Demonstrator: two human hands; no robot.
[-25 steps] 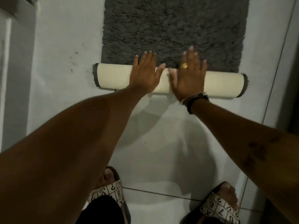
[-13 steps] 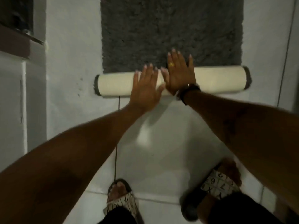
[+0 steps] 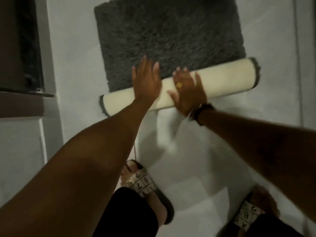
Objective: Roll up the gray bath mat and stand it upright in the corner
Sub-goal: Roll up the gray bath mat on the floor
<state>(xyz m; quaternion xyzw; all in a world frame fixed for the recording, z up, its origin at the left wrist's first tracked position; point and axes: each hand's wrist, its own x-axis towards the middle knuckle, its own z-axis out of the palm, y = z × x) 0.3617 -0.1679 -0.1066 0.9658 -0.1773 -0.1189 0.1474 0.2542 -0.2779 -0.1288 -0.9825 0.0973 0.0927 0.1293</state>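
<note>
Nearest you, both feet in patterned slides: left slide forward, right slide back by the frame edge, planted on the pale tiled floor so you can lean in over the work.

Your forearms reach out to the rolled part, a cream tube with the backing facing out and gray fringe at both ends. Left hand lies flat across it, fingers spread and straight, tips over onto the pile. Right hand lies flat beside it, fingers splayed, yellow ring showing, dark wristband at the wrist. Neither hand grips anything; the palms only press. Probably flat so you can push the tube forward and keep it tight, both near the middle to drive it evenly.

Beyond the hands, the gray bath mat is flat on the floor, more than half unrolled, pile up. Dark doorway or frame far left; too dim to say which.

Versus half a second ago: the roll sat roughly level in view, now it slants, right end higher. Camera tilt or uneven rolling, can't tell. Hands were touching at the thumbs, now slightly apart. Left foot has stepped closer in.
</note>
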